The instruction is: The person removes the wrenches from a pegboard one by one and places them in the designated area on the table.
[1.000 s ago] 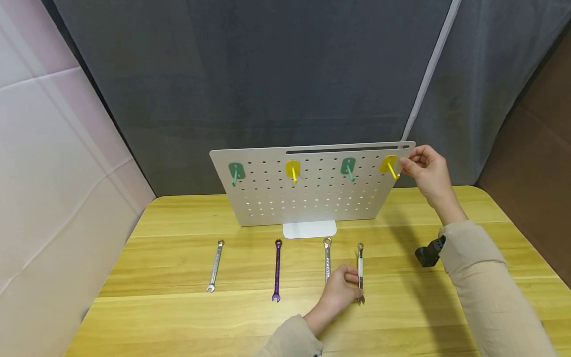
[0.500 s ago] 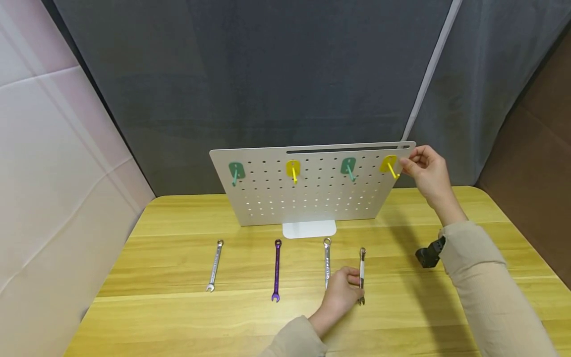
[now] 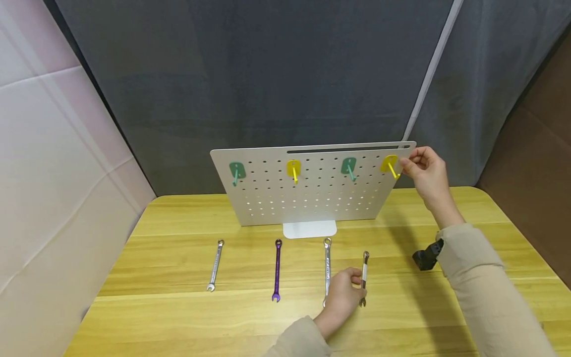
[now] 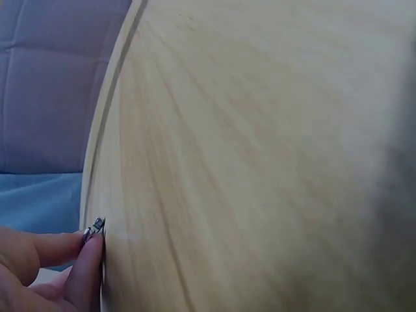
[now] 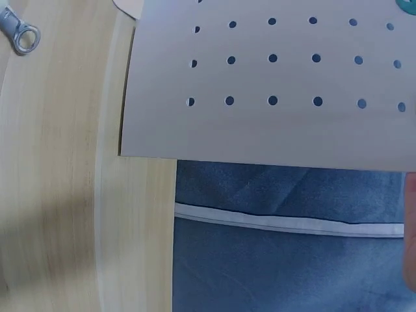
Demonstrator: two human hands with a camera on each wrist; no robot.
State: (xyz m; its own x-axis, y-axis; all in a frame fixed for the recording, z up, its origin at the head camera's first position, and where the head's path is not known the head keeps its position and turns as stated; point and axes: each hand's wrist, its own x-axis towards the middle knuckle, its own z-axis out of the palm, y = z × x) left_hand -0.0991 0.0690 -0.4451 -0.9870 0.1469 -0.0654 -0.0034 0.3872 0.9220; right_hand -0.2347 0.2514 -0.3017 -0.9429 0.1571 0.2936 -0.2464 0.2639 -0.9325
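My left hand (image 3: 341, 297) pinches the rightmost combination wrench (image 3: 364, 272) near its lower, open-jaw end. That wrench has a white band on its handle and leans slightly right. In the left wrist view, thumb and finger grip the small metal tip of the wrench (image 4: 95, 227) close to the tabletop. Up at the pegboard (image 3: 308, 191), my right hand (image 3: 428, 176) holds the board's upper right edge between thumb and fingers, beside a yellow hook (image 3: 391, 166). Just left of my left hand, and partly behind it, lies a silver wrench (image 3: 327, 260).
A purple wrench (image 3: 277, 270) and another silver wrench (image 3: 215, 265) lie farther left on the wooden table (image 3: 169, 317). Two green hooks, the left one (image 3: 237, 171) and the right one (image 3: 349, 167), and a second yellow hook (image 3: 293, 169) stick out from the board. Its white foot (image 3: 310, 229) rests in front.
My left hand has shifted slightly right and toward me along with its wrench, whose ring end now tilts a little more to the right. My right hand stays on the pegboard edge.
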